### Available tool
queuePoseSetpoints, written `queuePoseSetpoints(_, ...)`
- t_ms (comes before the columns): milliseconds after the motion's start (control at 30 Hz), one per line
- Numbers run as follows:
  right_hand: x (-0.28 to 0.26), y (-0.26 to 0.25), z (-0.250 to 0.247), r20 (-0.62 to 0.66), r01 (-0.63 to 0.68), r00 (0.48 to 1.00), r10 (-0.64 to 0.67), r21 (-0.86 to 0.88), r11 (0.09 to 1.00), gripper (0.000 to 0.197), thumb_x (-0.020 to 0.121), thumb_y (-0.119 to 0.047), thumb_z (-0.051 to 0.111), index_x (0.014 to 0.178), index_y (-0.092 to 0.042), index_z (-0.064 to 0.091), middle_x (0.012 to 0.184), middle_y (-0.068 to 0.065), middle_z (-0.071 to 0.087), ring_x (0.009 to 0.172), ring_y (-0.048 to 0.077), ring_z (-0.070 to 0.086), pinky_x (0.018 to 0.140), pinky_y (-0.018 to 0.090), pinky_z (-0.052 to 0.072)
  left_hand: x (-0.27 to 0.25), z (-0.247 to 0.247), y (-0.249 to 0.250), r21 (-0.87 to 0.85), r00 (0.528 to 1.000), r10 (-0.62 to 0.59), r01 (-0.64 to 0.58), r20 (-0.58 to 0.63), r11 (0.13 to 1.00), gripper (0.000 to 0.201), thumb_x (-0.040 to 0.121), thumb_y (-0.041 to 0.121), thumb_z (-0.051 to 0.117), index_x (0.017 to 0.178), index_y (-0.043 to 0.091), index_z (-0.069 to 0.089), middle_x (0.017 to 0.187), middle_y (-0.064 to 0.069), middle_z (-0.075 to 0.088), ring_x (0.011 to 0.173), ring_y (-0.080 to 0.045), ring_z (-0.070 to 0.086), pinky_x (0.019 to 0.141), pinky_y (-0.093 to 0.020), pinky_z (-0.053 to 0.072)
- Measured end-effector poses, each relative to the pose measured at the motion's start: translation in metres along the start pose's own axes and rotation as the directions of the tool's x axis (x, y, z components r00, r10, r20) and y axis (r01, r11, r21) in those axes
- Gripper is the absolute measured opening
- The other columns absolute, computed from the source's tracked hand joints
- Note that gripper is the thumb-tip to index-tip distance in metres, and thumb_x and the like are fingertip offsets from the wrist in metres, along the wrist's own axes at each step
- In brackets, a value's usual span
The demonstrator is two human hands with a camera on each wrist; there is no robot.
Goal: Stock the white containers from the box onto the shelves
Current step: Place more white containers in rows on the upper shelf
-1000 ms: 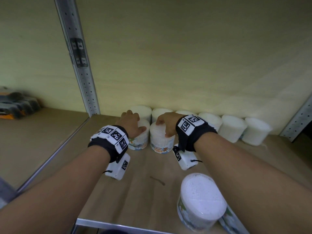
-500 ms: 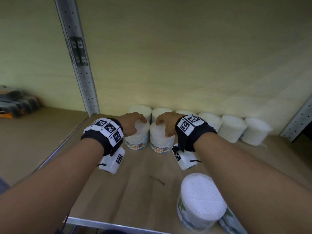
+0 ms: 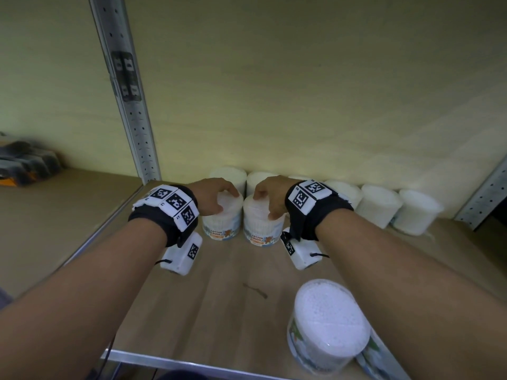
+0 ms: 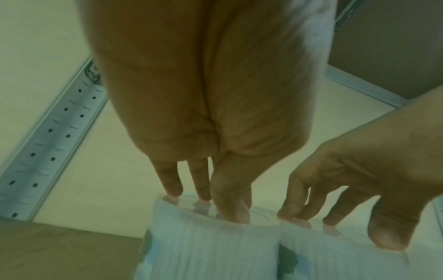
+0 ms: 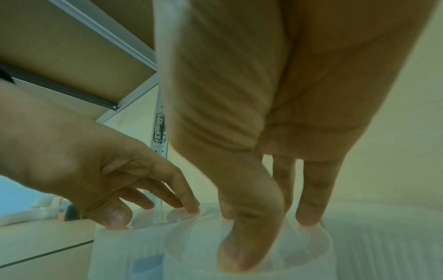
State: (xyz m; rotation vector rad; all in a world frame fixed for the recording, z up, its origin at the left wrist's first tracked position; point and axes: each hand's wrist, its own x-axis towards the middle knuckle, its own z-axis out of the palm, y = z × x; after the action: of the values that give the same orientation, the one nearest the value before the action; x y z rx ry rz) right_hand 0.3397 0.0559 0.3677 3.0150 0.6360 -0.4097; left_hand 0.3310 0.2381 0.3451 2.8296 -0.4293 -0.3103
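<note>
Two white cotton-bud containers stand side by side on the wooden shelf (image 3: 219,297), just in front of a back row. My left hand (image 3: 223,201) grips the left container (image 3: 222,229) from above, fingers curled over its lid, thumb at the near rim. The right hand (image 3: 264,205) holds the right container (image 3: 260,231) the same way. In the left wrist view the left hand's fingertips (image 4: 172,189) sit on the lid rim of the left container (image 4: 210,250). In the right wrist view the right thumb (image 5: 246,246) lies across the clear lid of the right container (image 5: 191,255).
Several white containers (image 3: 378,204) line the back wall. A larger white tub (image 3: 329,325) stands near the shelf's front edge, another lying beside it (image 3: 375,357). A perforated metal upright (image 3: 131,111) bounds the left side. Dark and orange items (image 3: 24,163) sit on the neighbouring shelf.
My left hand has shifted from wrapping the side of the left container to gripping it from above, and the wrist has swung left. The right hand has stayed put.
</note>
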Motion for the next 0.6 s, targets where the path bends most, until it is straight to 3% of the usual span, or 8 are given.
queuePoseSetpoints(167, 0.000, 0.000, 0.003, -0.024, 0.013, 1.000, -0.014, -0.021, 1.000, 0.061, 0.082, -0.008, 0.068, 0.138, -0.018, 0.047, 0.143, 0.005, 0.046, 0.127, 0.023, 0.049, 0.096, 0.028, 0.042, -0.002, 0.001, 0.001, 0.007, 1.000, -0.012, 0.012, -0.006, 1.000, 0.053, 0.089, 0.004, 0.056, 0.137, 0.023, 0.044, 0.148, -0.003, 0.036, 0.136, -0.022, 0.036, 0.106, -0.029, 0.033)
queuePoseSetpoints(300, -0.004, -0.004, -0.001, 0.031, 0.029, 0.999, -0.028, -0.055, 0.998, 0.065, 0.080, -0.012, 0.072, 0.139, -0.017, 0.045, 0.143, 0.005, 0.046, 0.128, 0.024, 0.049, 0.097, 0.030, 0.042, -0.010, -0.002, 0.006, 0.024, 1.000, -0.011, 0.010, 0.003, 1.000, 0.053, 0.090, 0.005, 0.056, 0.138, 0.023, 0.044, 0.148, -0.003, 0.036, 0.136, -0.020, 0.036, 0.104, -0.026, 0.032)
queuePoseSetpoints(433, -0.012, -0.014, -0.004, 0.046, 0.065, 0.997, -0.060, -0.119, 0.991, 0.066, 0.076, -0.018, 0.077, 0.135, -0.016, 0.049, 0.138, 0.005, 0.051, 0.122, 0.024, 0.053, 0.090, 0.029, 0.044, -0.031, -0.009, 0.016, 0.054, 0.999, -0.016, 0.015, 0.031, 0.998, 0.053, 0.091, 0.009, 0.056, 0.140, 0.025, 0.042, 0.147, -0.001, 0.037, 0.133, -0.019, 0.039, 0.101, -0.023, 0.034)
queuePoseSetpoints(600, -0.032, -0.037, -0.007, 0.121, 0.144, 0.985, -0.122, -0.201, 0.969, 0.062, 0.076, -0.016, 0.078, 0.130, -0.003, 0.051, 0.131, 0.012, 0.055, 0.115, 0.028, 0.057, 0.078, 0.029, 0.046, -0.066, -0.013, 0.024, 0.171, 1.000, -0.001, -0.003, 0.023, 0.985, 0.053, 0.090, 0.022, 0.060, 0.138, 0.033, 0.042, 0.143, 0.008, 0.043, 0.123, -0.015, 0.049, 0.081, -0.018, 0.035)
